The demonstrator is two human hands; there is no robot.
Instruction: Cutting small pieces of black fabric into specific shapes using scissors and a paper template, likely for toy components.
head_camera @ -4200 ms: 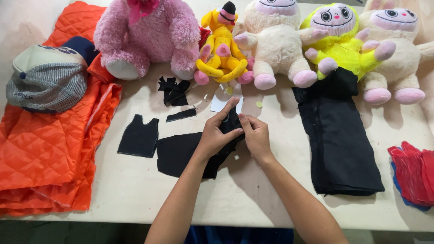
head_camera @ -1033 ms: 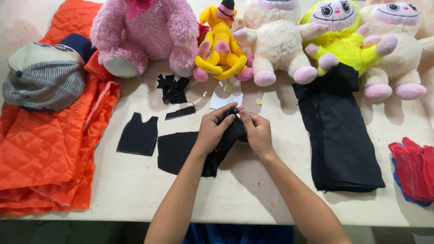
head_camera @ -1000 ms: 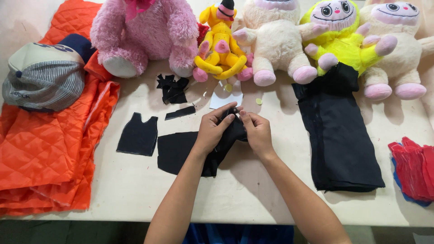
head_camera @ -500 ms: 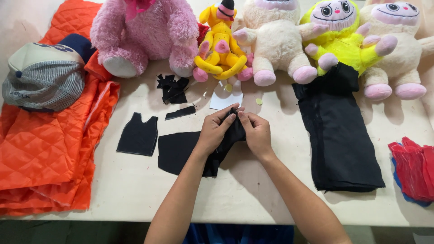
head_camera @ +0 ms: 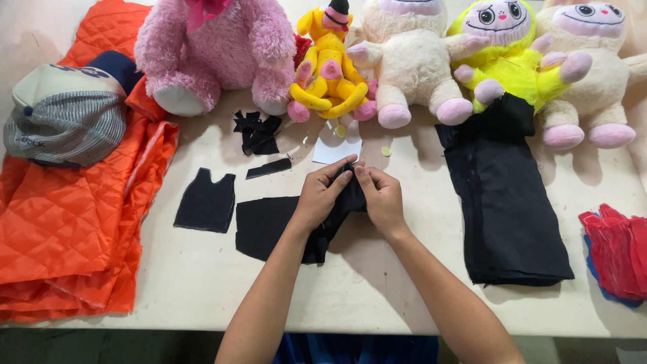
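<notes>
Change: hardly anything is moving since half a second ago; both hands are staying bunched over the same fold of cloth
Left hand (head_camera: 322, 200): fingers are curling shut, pinching the top edge of the black fabric piece (head_camera: 276, 226)
Right hand (head_camera: 382, 199): thumb and fingertips are closing on that same edge, touching the left hand's fingers
Black fabric piece: is lying on the table (head_camera: 377, 283), mid-front (its upper right end is lifting into the pinch)
Small vest-shaped cutout (head_camera: 206, 201): is sitting just left of it, apart
Folded black cloth (head_camera: 507, 195): is lying well to the right
Stuffed toys (head_camera: 411, 61): are lining the far edge
Orange quilted fabric (head_camera: 67, 222): is spreading at left, with a cap (head_camera: 64, 118) resting on it
</notes>
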